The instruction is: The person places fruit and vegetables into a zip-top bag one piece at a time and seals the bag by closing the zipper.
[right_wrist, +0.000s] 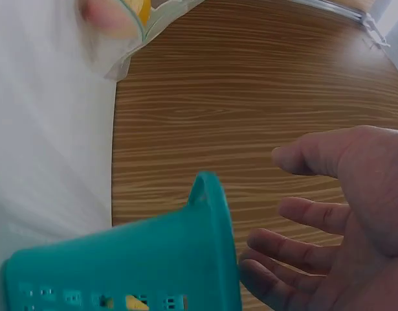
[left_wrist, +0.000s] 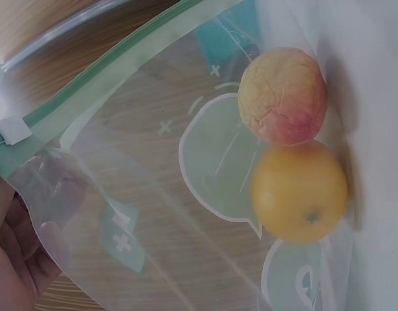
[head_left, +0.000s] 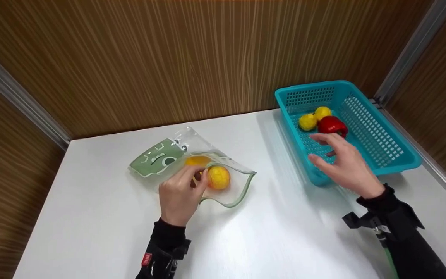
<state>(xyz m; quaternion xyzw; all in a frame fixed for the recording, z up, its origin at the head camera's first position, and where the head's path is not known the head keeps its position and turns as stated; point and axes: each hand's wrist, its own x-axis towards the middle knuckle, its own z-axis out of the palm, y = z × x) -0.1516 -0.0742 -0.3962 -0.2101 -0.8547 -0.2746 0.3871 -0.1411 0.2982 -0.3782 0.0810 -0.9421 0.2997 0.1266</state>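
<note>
Left hand [head_left: 178,195] pinches the rim of the bag [head_left: 151,161] on the bench [head_left: 91,213], seemingly to spread its mouth; peach [left_wrist: 283,97] and orange [left_wrist: 299,191] lie inside. Right hand [head_left: 343,164], empty, fingers parted, hangs at the basket [head_left: 403,162] holding pepper [head_left: 332,126] and yellow fruit [head_left: 307,122].

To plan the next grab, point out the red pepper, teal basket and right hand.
Red pepper [head_left: 331,124], head view: upper side.
Teal basket [head_left: 371,126], head view: right wall.
Right hand [head_left: 348,166], head view: its middle.
</note>
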